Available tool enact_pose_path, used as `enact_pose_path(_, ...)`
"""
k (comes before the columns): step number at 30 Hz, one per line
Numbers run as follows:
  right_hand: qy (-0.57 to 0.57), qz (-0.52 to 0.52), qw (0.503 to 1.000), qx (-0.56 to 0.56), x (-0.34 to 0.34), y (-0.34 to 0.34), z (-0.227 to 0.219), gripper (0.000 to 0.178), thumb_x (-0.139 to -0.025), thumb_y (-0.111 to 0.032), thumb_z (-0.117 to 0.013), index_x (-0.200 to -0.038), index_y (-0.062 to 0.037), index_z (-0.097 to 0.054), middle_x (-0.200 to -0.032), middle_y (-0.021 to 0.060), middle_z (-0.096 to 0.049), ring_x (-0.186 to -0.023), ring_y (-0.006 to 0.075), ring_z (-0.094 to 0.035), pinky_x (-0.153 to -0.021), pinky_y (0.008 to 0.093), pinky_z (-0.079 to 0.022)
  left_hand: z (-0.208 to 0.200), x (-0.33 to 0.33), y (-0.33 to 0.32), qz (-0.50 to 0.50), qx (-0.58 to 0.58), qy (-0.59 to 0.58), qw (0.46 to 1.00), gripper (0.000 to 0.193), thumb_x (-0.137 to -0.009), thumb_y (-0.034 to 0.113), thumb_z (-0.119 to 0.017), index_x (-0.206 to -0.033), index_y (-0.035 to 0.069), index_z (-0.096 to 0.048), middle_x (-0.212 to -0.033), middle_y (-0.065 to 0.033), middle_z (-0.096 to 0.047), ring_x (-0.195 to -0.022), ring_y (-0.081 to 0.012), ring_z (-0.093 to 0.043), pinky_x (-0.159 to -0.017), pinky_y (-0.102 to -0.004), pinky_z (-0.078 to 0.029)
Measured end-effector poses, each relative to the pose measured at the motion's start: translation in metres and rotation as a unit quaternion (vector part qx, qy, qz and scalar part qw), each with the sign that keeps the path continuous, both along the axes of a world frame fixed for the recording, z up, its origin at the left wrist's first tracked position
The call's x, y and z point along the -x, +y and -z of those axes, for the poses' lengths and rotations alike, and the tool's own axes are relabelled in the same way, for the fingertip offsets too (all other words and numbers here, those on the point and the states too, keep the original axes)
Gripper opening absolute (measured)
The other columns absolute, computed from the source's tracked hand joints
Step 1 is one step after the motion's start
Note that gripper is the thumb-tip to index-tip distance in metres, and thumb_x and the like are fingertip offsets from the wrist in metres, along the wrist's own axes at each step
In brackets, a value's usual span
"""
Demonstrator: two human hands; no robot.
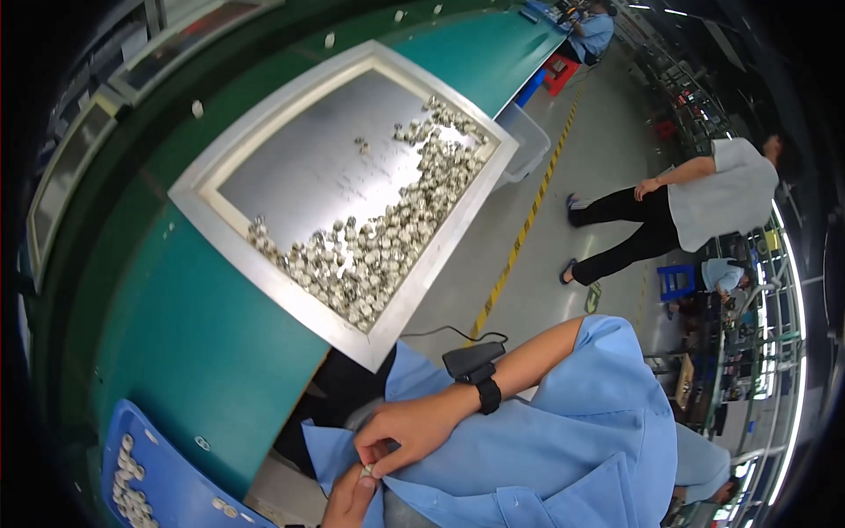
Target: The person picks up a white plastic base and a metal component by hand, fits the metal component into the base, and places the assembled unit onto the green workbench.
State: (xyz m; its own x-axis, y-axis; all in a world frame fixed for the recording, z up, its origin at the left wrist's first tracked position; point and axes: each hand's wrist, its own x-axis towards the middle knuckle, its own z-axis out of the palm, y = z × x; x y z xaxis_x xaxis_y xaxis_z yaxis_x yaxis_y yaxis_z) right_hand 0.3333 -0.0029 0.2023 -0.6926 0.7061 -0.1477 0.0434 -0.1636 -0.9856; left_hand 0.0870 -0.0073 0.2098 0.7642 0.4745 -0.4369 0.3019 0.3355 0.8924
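My right hand [400, 434] is closed in a pinch, its thumb and fingertips on a small whitish part [367, 472] in front of my blue jacket. From the lower edge my left hand [350, 502] meets it, its fingertips pressed to the same part; most of that hand is cut off or covered. The part's exact kind is too small to make out. Beyond my hands, a metal-framed tray [290, 304] lies on the green bench, with many similar small whitish and metallic pieces [387, 246] heaped along its near and right sides.
A blue tray [167, 440] with rows of small white pieces stands at the lower left of the green bench [167, 326]. A few loose pieces [197, 109] lie farther back. A translucent bin [525, 145] is beside the bench. A person [704, 194] walks in the aisle; others sit farther off.
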Motion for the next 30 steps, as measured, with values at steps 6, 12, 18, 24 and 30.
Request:
enact_pose_path(6, 0.004, 0.086, 0.996, -0.006, -0.002, -0.019, -0.015, 0.026, -0.093, -0.024, -0.070, -0.096, 0.0013, -0.065, -0.081, 0.0103, -0.071, -0.077, 0.0184, -0.069, -0.069, 0.0316, -0.054, -0.017, -0.013, -0.014, -0.061, -0.056, 0.025, 0.996, 0.035, -0.105, 0.031, -0.049, -0.107, -0.001, -0.062, -0.084, -0.0064, -0.062, -0.079, -0.0108, -0.052, -0.072, -0.0296, -0.045)
enact_pose_path(12, 0.011, 0.016, 0.997, 0.073, 0.006, -0.016, -0.002, 0.023, -0.094, -0.022, -0.068, -0.101, 0.0001, -0.066, -0.086, 0.0106, -0.071, -0.082, 0.0210, -0.069, -0.071, 0.0337, -0.053, -0.019, -0.001, -0.014, -0.062, -0.056, 0.055, 0.995, 0.027, -0.104, 0.025, -0.052, -0.104, -0.001, -0.061, -0.083, -0.0059, -0.060, -0.080, -0.0110, -0.053, -0.072, -0.0286, -0.045)
enact_pose_path(18, -0.103, 0.039, 0.987, -0.113, 0.053, -0.018, 0.057, 0.008, -0.089, -0.010, -0.067, -0.093, -0.0032, -0.065, -0.079, 0.0094, -0.065, -0.072, 0.0295, -0.063, -0.065, 0.0389, -0.049, 0.060, 0.053, 0.002, 0.018, -0.079, 0.023, 0.996, 0.023, -0.101, 0.021, -0.055, -0.093, -0.001, -0.058, -0.082, -0.0192, -0.058, -0.080, -0.0393, -0.057, -0.072, -0.0438, -0.044)
enact_pose_path(24, -0.094, -0.016, 0.994, -0.052, 0.091, -0.029, 0.101, 0.007, -0.085, -0.006, -0.068, -0.087, -0.0049, -0.061, -0.077, 0.0059, -0.063, -0.070, 0.0259, -0.062, -0.063, 0.0378, -0.049, 0.107, 0.090, -0.022, -0.011, -0.033, -0.022, 0.999, 0.026, -0.102, 0.022, -0.054, -0.090, -0.001, -0.056, -0.077, -0.0175, -0.056, -0.078, -0.0388, -0.055, -0.074, -0.0446, -0.043)
enact_pose_path(30, -0.097, -0.032, 0.993, -0.065, 0.112, -0.038, 0.112, 0.011, -0.082, -0.005, -0.068, -0.084, -0.0053, -0.058, -0.076, 0.0052, -0.061, -0.067, 0.0247, -0.061, -0.060, 0.0368, -0.048, 0.121, 0.111, -0.027, 0.036, -0.014, -0.036, 0.999, 0.027, -0.103, 0.024, -0.052, -0.091, 0.000, -0.056, -0.077, -0.0164, -0.057, -0.078, -0.0377, -0.055, -0.077, -0.0442, -0.043)
